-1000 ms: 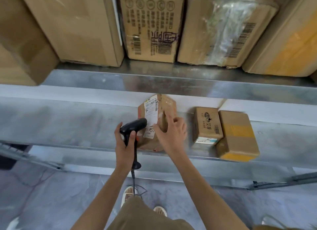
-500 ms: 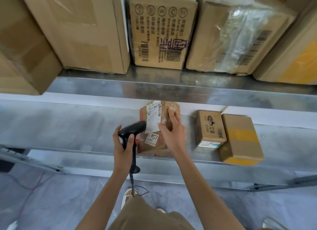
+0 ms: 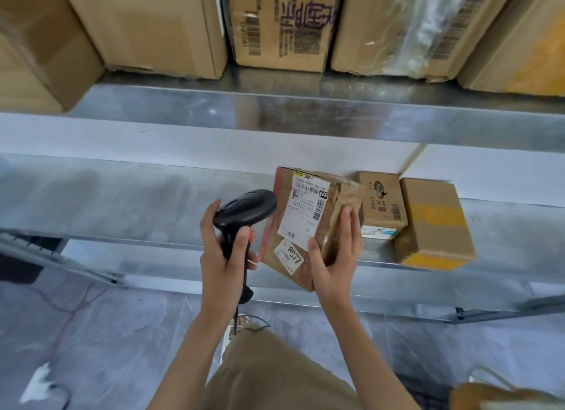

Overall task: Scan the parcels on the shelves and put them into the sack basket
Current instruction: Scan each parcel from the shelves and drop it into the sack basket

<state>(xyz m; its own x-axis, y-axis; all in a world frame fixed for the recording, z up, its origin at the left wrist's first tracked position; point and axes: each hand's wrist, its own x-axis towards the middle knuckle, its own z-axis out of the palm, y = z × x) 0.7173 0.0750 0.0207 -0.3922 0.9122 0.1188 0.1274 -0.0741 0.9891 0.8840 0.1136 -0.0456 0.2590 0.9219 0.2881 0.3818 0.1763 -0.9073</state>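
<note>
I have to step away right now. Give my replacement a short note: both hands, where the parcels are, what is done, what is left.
Left hand grips the barcode scanner, aimed at the held parcel's label.
Right hand holds the labelled parcel, tilted up at the lower shelf edge.
Two small boxes, one printed and one yellow-taped, wait on that shelf to the right.
Whether it has scanned cannot be told. Left: put it in the sack basket, then scan the others. The basket is not clearly in view.

Two small cartons (image 3: 382, 205) (image 3: 434, 223) sit touching on the metal shelf (image 3: 122, 201).
</note>
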